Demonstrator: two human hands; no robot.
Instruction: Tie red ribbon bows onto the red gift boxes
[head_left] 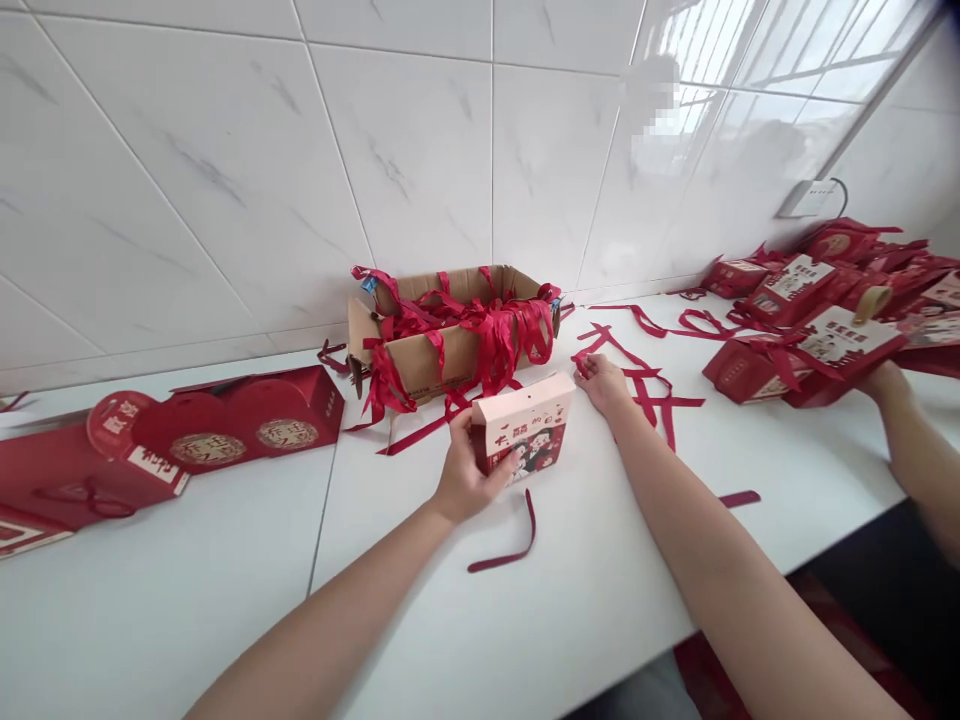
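Item: box (532,425). Location: mid-table, in front of the carton (409,362); whether its base rests on the table (420,640) or hangs just above cannot be told.

Left hand (469,475): grip clasps the box, thumb across the printed face, fingers round the left side and behind.
Right hand (604,385): grip drawn in, fingertips at the loose ribbons (679,402); whether it pinches one cannot be told.

Risks, as judged:
1. Tangling. Ribbons lie crossed beside the right hand; lifting one could drag others along.
2. Tilting. The box is held at one side only; a tug across it could twist it in the left grip.
3. Denting. The walls look like thin card; hard thumb pressure could crease the printed face.
4. Snagging. More ribbon hangs over the carton's front, close behind the box, and could catch on a corner.
5. Stray strip (501,562). Lies just in front of the box; could be trapped if the box is set down nearer the table's edge.

Appearance: flat-sided, squarish, held upright with a slight tilt. Narrow upper face pale pink, with a small dark mark. Printed face pale above, with red characters and small motifs; cartoon figures below, on red. Left side dark red. No ribbon visible around it.
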